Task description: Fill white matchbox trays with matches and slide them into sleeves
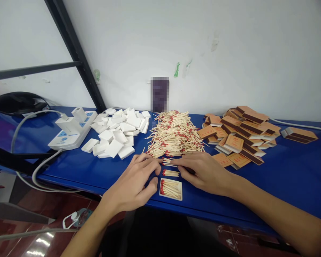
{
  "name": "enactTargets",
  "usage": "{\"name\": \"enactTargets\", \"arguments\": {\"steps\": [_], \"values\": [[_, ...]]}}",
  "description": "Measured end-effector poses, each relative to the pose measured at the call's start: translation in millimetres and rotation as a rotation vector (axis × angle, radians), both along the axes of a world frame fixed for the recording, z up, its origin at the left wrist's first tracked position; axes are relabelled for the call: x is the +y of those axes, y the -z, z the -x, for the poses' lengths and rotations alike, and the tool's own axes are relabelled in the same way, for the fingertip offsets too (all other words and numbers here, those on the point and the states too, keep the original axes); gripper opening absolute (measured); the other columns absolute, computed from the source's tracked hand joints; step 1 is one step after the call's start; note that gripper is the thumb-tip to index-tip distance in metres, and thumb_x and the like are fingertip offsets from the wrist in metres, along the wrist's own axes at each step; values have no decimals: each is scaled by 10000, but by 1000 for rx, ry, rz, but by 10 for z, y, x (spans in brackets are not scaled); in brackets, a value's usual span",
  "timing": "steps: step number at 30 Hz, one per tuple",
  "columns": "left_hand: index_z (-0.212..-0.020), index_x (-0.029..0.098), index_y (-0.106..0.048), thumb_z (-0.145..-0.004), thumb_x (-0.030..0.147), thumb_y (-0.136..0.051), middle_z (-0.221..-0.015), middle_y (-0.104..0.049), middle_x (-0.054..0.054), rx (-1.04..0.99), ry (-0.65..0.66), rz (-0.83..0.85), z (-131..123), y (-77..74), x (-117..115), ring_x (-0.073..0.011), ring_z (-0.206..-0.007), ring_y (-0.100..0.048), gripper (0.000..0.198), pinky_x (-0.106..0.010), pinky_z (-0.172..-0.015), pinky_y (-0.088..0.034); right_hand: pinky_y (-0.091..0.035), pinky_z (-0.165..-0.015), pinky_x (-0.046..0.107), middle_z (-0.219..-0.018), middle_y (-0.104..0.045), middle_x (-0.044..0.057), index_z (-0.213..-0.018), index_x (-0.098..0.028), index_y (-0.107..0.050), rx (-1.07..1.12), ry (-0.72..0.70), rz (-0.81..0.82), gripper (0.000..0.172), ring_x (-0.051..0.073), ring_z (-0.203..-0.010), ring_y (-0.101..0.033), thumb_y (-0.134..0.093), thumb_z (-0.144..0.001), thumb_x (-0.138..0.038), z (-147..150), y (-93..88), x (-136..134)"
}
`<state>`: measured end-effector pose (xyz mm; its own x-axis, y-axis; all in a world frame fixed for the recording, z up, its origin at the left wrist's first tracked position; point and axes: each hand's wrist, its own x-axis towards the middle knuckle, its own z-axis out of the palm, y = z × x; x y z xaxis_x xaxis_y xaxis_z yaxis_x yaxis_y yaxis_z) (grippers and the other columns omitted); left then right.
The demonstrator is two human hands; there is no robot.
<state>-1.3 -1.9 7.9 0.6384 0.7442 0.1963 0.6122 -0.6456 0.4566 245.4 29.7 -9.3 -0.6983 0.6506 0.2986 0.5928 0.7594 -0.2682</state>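
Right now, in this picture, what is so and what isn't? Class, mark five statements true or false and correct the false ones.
1. The match pile lies between the white trays and the matchboxes. True.
2. The front tray is empty. False: it holds matches.
3. The left hand and right hand have fingertips at opposite ends of a small bunch. True.
4. The power strip lies right of the matchboxes. False: it lies left of the white trays.
5. The match heads are red. True.
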Motion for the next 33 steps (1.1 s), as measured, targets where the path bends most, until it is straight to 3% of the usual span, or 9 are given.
{"name": "enactTargets", "arguments": {"steps": [5,11,20,27,33], "values": [[-924,220,-470,-907,165,-423,-1024,-630,-58,-5,5,3,-2,-3,-2,-265,-1059,-483,75,-432,-916,-403,-435,-692,303,-789,-726,45,-981,-206,-721,-21,21,18,282,183,-719,-644,-439,-969,-206,8,-6,-9],[-923,220,-488,-896,167,-436,-1059,-643,-62,-8,-1,-4,0,5,0,-268,-1066,-490,80,-440,-937,-411,-462,-698,302,-852,-757,57,-1084,-197,-726,-1,59,6,298,188,-736,-675,-459,-953,-208,11,-1,-2],[-994,226,-507,-908,174,-454,-1309,-580,-60,34,17,9,-18,-18,-18,-285,-1231,-398,113,-489,-1037,-380,-491,-710,321,-903,-767,81,-1111,-178,-724,-4,86,10,316,205,-755,-694,-453,-957,-233,2,15,6],[-987,228,-503,-914,186,-447,-1208,-602,-70,39,16,25,-13,-9,-8,-290,-1226,-386,102,-501,-1030,-378,-502,-730,326,-960,-772,72,-1093,-199,-719,8,104,-11,294,215,-816,-708,-458,-961,-230,2,4,5],[-998,226,-500,-904,171,-460,-1313,-567,-66,26,17,23,-15,-13,-9,-287,-1255,-372,116,-491,-1029,-384,-486,-709,309,-919,-765,57,-1116,-204,-706,22,99,-14,291,197,-773,-694,-455,-971,-231,-9,21,13]]}}
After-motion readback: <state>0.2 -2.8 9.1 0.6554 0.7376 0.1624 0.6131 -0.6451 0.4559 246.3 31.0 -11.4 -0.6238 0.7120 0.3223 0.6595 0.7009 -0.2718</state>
